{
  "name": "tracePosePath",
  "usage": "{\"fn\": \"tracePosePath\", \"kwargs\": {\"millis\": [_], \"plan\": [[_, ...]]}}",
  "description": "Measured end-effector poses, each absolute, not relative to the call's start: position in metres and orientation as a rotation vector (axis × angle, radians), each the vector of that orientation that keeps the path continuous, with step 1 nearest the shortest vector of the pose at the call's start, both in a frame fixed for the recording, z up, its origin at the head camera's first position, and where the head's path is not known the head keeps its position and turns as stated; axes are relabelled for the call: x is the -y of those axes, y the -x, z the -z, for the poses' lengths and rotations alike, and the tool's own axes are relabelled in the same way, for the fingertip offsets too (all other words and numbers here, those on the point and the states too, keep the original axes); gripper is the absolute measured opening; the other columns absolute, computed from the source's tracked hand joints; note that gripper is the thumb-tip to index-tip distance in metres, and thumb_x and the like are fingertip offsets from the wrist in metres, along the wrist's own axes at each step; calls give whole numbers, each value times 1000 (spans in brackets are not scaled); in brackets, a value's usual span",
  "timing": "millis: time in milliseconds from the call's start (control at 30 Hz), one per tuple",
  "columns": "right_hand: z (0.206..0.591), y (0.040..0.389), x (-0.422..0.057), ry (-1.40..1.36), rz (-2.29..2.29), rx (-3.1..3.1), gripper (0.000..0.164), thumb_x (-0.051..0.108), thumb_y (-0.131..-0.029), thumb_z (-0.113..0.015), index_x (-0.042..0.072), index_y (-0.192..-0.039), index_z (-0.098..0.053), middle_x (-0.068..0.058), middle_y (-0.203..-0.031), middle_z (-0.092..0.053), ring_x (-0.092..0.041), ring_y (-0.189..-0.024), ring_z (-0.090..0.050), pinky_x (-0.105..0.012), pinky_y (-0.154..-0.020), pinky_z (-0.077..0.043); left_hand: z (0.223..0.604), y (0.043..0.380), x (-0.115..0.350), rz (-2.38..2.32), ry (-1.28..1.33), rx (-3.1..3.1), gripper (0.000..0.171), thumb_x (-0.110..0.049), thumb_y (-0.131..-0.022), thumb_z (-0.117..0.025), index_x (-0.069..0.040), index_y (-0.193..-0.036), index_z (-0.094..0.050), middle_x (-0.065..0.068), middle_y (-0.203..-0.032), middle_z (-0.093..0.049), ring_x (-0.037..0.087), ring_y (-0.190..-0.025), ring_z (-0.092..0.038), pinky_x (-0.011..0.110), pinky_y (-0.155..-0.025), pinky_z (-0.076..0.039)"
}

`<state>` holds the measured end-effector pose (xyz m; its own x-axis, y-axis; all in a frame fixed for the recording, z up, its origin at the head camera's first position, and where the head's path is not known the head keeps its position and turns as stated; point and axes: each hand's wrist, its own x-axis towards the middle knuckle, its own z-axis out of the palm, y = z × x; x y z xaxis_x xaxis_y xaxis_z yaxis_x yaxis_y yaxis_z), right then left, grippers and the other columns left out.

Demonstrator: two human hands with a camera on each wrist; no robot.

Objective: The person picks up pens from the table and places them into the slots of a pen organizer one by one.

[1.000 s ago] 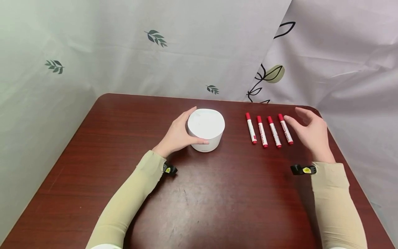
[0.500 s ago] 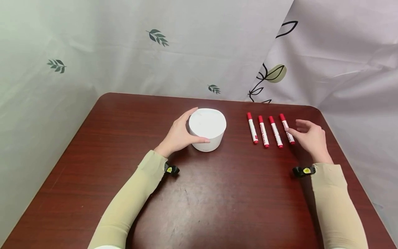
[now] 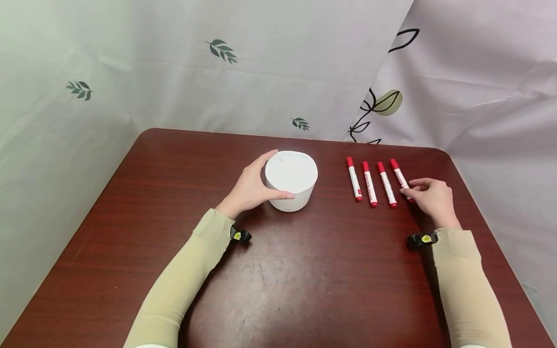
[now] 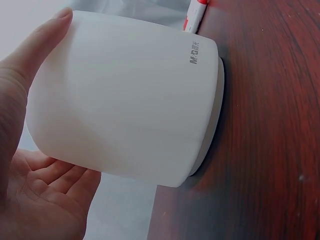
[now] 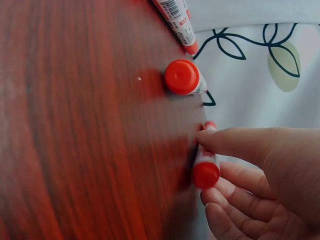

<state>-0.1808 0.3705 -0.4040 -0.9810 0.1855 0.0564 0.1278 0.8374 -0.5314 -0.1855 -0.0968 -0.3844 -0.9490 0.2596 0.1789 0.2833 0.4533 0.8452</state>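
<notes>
White pot (image 3: 300, 199) stands on table (image 3: 330, 275) at frame centre; we grip its side with left hand (image 3: 249, 187). At right of frame, right hand (image 3: 432, 199) pinches rightmost marker (image 3: 400, 177) near lower end. By our judgement, only gripping done, no marker lifted: three other markers (image 3: 370, 184) lie untouched, right of centre; what pot holds, we cannot tell.
</notes>
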Motion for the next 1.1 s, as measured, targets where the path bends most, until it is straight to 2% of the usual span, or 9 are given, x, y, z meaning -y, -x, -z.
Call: {"fn": "tracePosePath", "kwargs": {"millis": [167, 467, 533, 667, 767, 867, 1100], "plan": [[405, 180, -370, 268, -844, 2911, 42, 33, -91, -78, -4, -112, -73, -11, -82, -74, -24, -81, -57, -33, -65, -41, 384, 185, 96, 1550, 493, 2664, 114, -51, -59, -98, -25, -155, -42, -4, -149, -49, 19, -132, -46, 45, -106, -40], [399, 181, -367, 304, -843, 2813, 39, 34, -95, -70, -1, -111, -76, -7, -78, -73, -26, -86, -55, -33, -64, -39, 385, 185, 97, 1565, 489, 2659, 114, -51, -59, -98, -25, -155, -41, -4, -147, -49, 18, -130, -48, 44, -105, -41], [395, 182, -366, 314, -865, 2789, 40, 36, -95, -69, 0, -112, -77, 1, -76, -73, -23, -86, -54, -31, -65, -39, 385, 185, 97, 1568, 491, 2658, 114, -51, -59, -98, -25, -155, -41, -3, -147, -49, 18, -130, -48, 45, -106, -41], [384, 182, -362, 325, -930, 2747, 43, 40, -95, -69, 4, -115, -77, 26, -68, -63, -13, -82, -53, -28, -65, -39, 385, 185, 97, 1568, 495, 2657, 114, -49, -60, -98, -22, -155, -41, -3, -148, -49, 18, -131, -48, 44, -106, -41], [375, 180, -356, 312, -997, 2713, 43, 41, -95, -69, 5, -117, -77, 36, -66, -56, -2, -76, -54, -24, -64, -40, 385, 185, 97, 1567, 498, 2653, 114, -49, -60, -98, -20, -155, -41, -2, -148, -49, 19, -131, -48, 44, -106, -41], [365, 179, -348, 280, -1093, 2666, 43, 41, -94, -71, 5, -118, -76, 35, -69, -58, 3, -71, -57, -19, -61, -43, 385, 185, 97, 1572, 495, 2652, 114, -49, -61, -98, -20, -155, -41, -2, -148, -49, 19, -130, -48, 45, -105, -41], [347, 174, -330, 228, -1244, 2585, 43, 40, -91, -77, 6, -117, -76, 24, -78, -68, -6, -75, -59, -19, -61, -44, 384, 185, 98, 1574, 486, 2662, 112, -49, -60, -98, -27, -155, -41, -3, -148, -50, 19, -131, -47, 45, -105, -41]]}}
